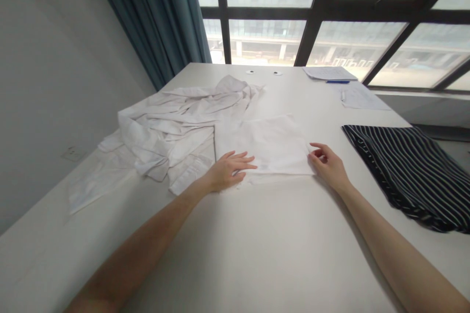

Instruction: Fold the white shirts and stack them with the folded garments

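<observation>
A white cloth [271, 142], folded into a flat rectangle, lies on the white table in front of me. My left hand [229, 171] rests on its near left corner with the fingers stretched out. At the cloth's right edge, my right hand [326, 164] pinches the fabric between thumb and fingers. Behind and to the left, a rumpled heap of white clothing [172, 122] touches or overlaps the folded piece; where one ends and the other starts is hard to make out.
To the right lies a black garment with white stripes [411, 171]. Papers [326, 73] and a blue pen [338, 81] are at the far right of the table [264, 244]. A blue curtain [165, 14] hangs at the back left beside the windows.
</observation>
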{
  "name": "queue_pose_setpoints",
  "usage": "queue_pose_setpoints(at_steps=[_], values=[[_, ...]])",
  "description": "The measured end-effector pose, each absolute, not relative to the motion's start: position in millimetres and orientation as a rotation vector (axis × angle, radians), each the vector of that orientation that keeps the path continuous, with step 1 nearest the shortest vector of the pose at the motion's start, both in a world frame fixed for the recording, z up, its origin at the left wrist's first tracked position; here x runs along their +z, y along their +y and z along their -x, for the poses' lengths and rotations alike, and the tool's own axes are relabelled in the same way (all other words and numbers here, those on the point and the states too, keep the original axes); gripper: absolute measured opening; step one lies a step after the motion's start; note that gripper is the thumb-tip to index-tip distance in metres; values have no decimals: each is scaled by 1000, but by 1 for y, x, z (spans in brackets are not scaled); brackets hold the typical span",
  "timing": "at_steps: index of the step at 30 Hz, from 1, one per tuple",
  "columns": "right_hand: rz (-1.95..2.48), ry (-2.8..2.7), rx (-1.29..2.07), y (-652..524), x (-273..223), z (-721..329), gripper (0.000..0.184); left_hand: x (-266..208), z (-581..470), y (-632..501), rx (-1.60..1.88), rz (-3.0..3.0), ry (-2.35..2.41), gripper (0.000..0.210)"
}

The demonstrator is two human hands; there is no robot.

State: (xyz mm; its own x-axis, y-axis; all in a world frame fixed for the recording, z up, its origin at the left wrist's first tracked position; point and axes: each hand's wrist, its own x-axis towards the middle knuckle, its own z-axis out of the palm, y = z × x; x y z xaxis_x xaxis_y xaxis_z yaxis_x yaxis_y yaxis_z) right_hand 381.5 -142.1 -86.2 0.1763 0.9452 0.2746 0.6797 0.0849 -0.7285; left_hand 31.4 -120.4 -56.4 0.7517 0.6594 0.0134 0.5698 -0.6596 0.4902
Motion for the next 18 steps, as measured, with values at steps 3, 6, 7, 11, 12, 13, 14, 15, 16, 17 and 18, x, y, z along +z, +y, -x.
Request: queue_pose_setpoints(at_steps=[3, 6, 7, 11, 12, 13, 14, 15, 16, 17, 18], values=[[1632, -1512, 512, -143, -85, -382, 41, -53, -30, -117, 268, -2378, 908, 49], [1568, -1483, 557, -143, -83, -381, 41, -51, -26, -114, 316, -2277, 883, 46], [1544, -1466, 562, -144, -82, -380, 40, -50, -25, -114, 321, -2259, 871, 43], [1492, -1368, 636, -145, -78, -378, 42, -50, -24, -114, 280, -2278, 835, 33], [1486, -1354, 659, -146, -78, -377, 42, -50, -24, -114, 275, -2298, 835, 34], [1482, -1347, 674, -146, -78, -377, 43, -50, -25, -115, 274, -2317, 836, 35], [1481, -1348, 680, -146, -78, -377, 44, -50, -25, -115, 279, -2329, 835, 36], [1484, -1361, 678, -146, -79, -377, 43, -51, -24, -115, 289, -2328, 834, 36], [1491, -1384, 667, -146, -80, -377, 43, -51, -24, -115, 305, -2315, 831, 36], [1503, -1416, 647, -146, -81, -377, 43, -51, -23, -114, 325, -2291, 826, 37], [1517, -1455, 616, -146, -82, -377, 42, -52, -21, -113, 348, -2264, 818, 39]])
